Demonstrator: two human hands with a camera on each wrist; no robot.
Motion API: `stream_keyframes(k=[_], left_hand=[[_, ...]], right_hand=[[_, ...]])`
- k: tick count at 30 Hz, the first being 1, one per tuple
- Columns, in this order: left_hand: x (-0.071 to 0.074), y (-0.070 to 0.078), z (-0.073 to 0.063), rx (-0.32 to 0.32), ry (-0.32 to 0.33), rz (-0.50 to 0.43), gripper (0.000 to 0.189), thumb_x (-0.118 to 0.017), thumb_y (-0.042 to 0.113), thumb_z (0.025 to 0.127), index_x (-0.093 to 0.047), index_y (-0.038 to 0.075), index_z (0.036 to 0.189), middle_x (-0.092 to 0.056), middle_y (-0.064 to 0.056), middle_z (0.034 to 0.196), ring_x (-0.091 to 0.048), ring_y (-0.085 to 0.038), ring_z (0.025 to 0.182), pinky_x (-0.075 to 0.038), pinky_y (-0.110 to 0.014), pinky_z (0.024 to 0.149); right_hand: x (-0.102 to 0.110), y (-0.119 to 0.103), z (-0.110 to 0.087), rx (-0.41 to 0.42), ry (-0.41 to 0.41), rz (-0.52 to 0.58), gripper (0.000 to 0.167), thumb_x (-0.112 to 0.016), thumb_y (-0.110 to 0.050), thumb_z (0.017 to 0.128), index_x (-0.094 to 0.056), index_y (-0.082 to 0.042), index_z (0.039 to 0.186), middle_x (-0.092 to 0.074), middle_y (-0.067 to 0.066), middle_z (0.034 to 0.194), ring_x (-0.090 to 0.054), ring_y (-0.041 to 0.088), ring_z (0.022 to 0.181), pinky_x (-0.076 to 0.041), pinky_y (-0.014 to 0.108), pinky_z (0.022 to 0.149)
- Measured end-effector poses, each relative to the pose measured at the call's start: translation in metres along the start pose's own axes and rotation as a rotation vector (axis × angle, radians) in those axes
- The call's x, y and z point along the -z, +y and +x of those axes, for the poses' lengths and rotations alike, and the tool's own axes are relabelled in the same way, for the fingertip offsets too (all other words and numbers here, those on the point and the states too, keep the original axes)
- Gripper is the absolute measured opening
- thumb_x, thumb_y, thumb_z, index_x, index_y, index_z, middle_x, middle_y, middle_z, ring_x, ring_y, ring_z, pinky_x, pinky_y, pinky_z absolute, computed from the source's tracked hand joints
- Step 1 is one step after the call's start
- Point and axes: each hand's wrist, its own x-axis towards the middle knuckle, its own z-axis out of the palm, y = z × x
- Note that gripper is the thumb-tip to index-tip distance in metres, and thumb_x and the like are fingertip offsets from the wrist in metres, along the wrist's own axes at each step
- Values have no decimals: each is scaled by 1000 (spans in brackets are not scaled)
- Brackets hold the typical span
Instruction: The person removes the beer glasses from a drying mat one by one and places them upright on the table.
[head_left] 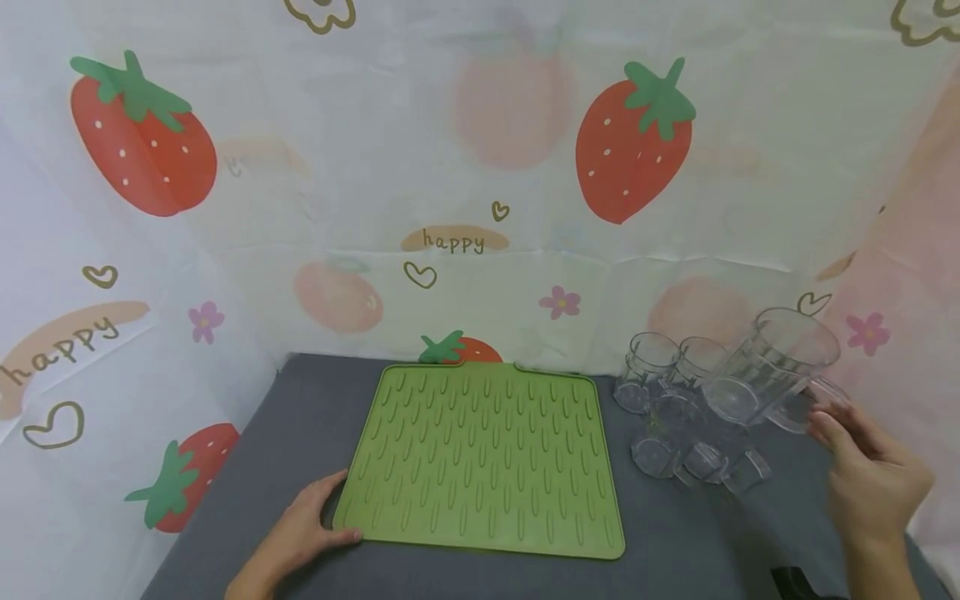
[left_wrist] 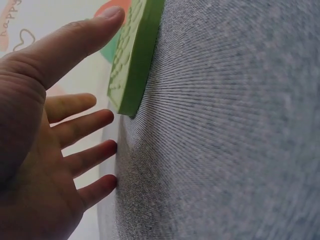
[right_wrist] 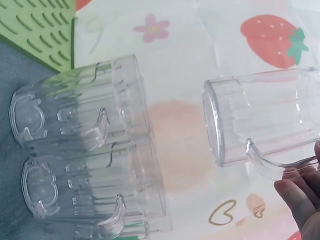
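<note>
A green ridged mat (head_left: 487, 467) lies flat on the grey table. By its near left corner is my left hand (head_left: 300, 529), the thumb along the front edge and the fingers beside the left edge. The left wrist view shows this hand (left_wrist: 45, 130) with fairly straight, spread fingers near the mat's corner (left_wrist: 137, 75). My right hand (head_left: 877, 475) holds a clear mug (head_left: 783, 367) by its handle, tilted and raised off the table. In the right wrist view the lifted mug (right_wrist: 265, 120) hangs apart from the standing clear mugs (right_wrist: 75, 110).
Several clear mugs (head_left: 652, 454) stand close together right of the mat, partly overlapping in view. A white cloth printed with strawberries (head_left: 637, 150) rises behind the table and along its sides. Part of a black object (head_left: 791, 583) shows at the bottom edge.
</note>
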Motion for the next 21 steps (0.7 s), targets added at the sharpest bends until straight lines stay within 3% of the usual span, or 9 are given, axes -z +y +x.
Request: stream_keyframes(k=[7,13,21], left_hand=[[-2,-4,4,49,-48,17,95,-87,39,68,-45,-6,140,-49,-30,138,-40,-51,132,-35,-65,105],[-3,-5,6,59,-71,44,95,-87,40,68,-46,-5,141,-49,-27,139,-39,-50,132,-34,-67,103],[-1,-3,5,48,-67,63,92,-87,38,69,-48,-4,141,-51,-23,138,-40,-48,132,-35,-66,102]], right_hand=[[10,-1,1,-18,67,-112,28,-69,22,74,-69,15,101,-76,4,79,-72,8,64,-56,17,60],[20,0,4,33,68,-255,26,-69,20,76,-71,12,100,-76,-3,78,-70,4,64,-55,14,63],[35,3,7,-4,143,-477,24,-70,8,83,-75,-14,90,-72,-17,79,-67,-6,68,-52,6,68]])
